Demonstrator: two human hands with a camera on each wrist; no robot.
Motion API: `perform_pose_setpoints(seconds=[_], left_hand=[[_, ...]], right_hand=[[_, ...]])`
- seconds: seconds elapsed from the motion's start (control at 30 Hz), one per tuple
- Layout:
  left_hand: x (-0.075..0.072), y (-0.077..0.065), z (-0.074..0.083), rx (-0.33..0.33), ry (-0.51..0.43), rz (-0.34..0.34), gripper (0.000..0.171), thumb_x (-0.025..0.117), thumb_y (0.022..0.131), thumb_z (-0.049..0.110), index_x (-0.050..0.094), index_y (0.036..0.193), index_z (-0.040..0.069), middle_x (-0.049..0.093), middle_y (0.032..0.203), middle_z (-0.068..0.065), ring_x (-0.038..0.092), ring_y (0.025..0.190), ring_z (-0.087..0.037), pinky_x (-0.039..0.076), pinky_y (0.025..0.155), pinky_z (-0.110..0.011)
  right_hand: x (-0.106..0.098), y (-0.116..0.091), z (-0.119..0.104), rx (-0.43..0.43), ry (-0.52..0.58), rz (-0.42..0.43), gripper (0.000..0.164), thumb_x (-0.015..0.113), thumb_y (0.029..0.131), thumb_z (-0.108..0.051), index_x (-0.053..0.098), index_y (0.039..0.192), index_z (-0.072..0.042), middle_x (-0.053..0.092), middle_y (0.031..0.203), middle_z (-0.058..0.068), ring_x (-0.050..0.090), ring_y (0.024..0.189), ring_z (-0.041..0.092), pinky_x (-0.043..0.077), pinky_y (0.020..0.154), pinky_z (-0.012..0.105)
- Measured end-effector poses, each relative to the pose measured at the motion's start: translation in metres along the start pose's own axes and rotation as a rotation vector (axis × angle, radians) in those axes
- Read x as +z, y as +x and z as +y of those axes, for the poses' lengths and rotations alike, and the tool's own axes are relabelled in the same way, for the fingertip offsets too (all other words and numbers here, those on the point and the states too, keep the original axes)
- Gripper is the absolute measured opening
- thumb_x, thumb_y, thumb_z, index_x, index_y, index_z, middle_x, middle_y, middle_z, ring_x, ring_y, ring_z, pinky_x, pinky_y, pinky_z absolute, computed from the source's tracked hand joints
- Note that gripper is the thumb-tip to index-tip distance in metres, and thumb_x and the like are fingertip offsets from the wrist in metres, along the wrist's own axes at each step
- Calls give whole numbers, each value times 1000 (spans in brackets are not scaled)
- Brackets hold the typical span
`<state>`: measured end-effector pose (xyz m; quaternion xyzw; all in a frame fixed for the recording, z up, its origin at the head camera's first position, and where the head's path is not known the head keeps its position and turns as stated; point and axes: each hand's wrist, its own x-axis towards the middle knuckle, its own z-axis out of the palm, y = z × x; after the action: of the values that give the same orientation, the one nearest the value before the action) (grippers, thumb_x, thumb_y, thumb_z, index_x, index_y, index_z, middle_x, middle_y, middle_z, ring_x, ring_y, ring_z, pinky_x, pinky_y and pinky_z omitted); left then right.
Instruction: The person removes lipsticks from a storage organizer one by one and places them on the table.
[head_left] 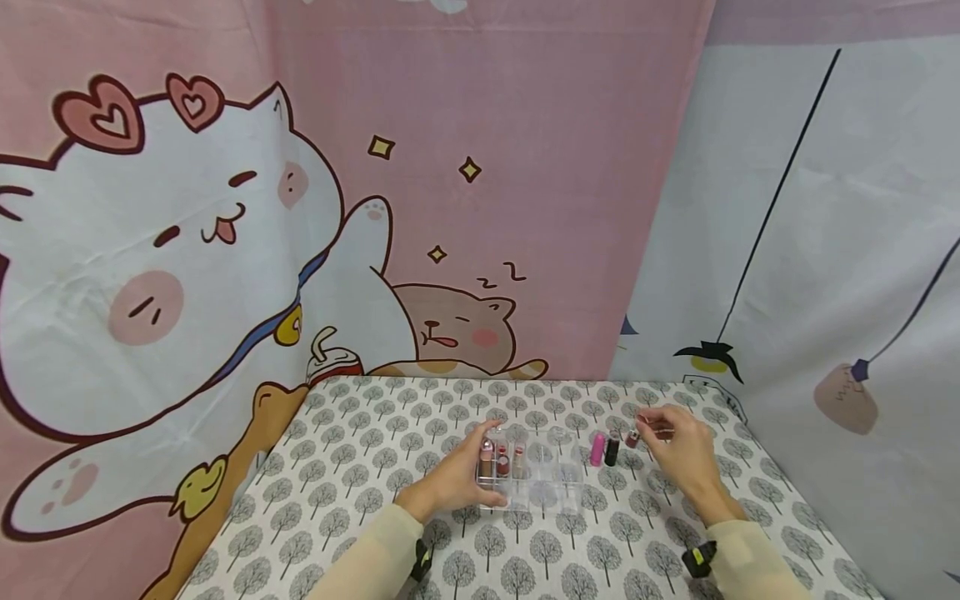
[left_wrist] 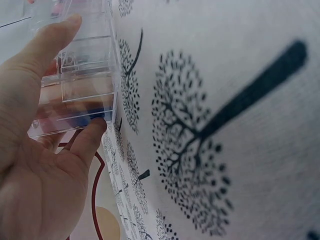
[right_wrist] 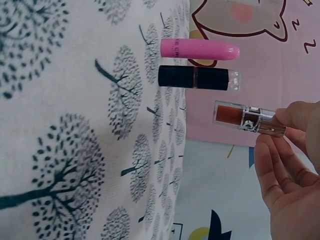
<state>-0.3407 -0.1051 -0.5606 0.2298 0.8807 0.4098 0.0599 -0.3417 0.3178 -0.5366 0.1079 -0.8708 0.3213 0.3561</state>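
My left hand [head_left: 457, 477] grips the left end of a clear plastic organizer [head_left: 555, 475], thumb along the near side and fingers at the far side. Several lipsticks stand in its left compartments, among them a brown-bodied one [head_left: 486, 461] and a red one [head_left: 503, 462]. The right-hand compartments hold nothing visible. To the right, my right hand [head_left: 686, 450] pinches a lipstick [right_wrist: 245, 119] by its shiny metallic end between thumb and fingers. Its clear other end shows reddish brown and points down at the table. Close beside it stand a pink lipstick [right_wrist: 200, 49] and a black one [right_wrist: 195, 77], both upright.
A white cloth with dark tree prints covers the table [head_left: 322, 533]. Behind hangs a pink cartoon cat curtain [head_left: 525, 167], and a pale curtain [head_left: 825, 208] hangs along the right side. Dark wrist straps [head_left: 699, 558] sit over the sleeves.
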Motion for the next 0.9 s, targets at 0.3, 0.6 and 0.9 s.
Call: perform_pose_setpoints(seconds=[0.3,0.6,0.9], left_hand=[[0,0,-2,2,4,3,141,111,78,35,16,179,60,58,172,-11,69,144,-30,53,130,-63],[0,0,-1,8,11,4,141,111,78,35,16,180,58,58,171,-11,68,145,-31,53,130,-64],[-1,1,-1,21,14,-1,142,111,79,35,15,181,56,55,176,-16,67,147,-33,52,131,-65]], right_hand=[[3,-5,3,65,-36,-95,18,90,100,-3,86,118,-4,84,108,14,83,93,33,73,80,35],[8,-10,11,75,-38,-142,19,91,100,-3,86,118,-3,84,107,14,83,89,29,69,74,26],[7,-14,15,136,-41,-216,18,91,101,-6,86,118,-6,87,109,13,83,92,28,63,74,20]])
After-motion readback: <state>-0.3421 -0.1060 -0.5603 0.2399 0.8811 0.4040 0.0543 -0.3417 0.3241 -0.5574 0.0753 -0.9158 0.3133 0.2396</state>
